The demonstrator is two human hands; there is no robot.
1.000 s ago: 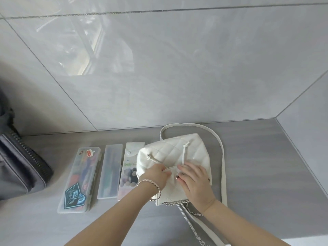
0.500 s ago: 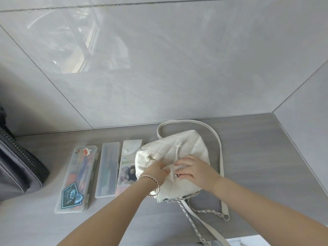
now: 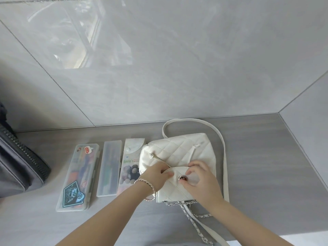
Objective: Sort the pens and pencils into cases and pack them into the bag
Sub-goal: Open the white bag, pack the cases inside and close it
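Head view, here we go: my left hand [image 3: 154, 173] pinches the flap [image 3: 174, 186] of the white bag [image 3: 179, 150] on the tabletop [image 3: 266, 157], my right hand [image 3: 204, 178] has its fingers curled, pinching that flap at its snap [image 3: 182, 178] — three cases [image 3: 109, 167] lie just left of the bag.

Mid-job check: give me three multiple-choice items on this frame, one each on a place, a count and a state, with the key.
1. Where do the cases lie relative to the white bag? A) left of it B) right of it C) on top of it
2. How many cases lie on the counter? A) one B) three C) five
3. The bag's flap is A) untouched B) pinched by both hands C) torn off

Key: 1A, the sticker case, frosted case and Smile's pouch sit left of the bag. 2B, those three. 3B, the left hand and right hand both pinch it.
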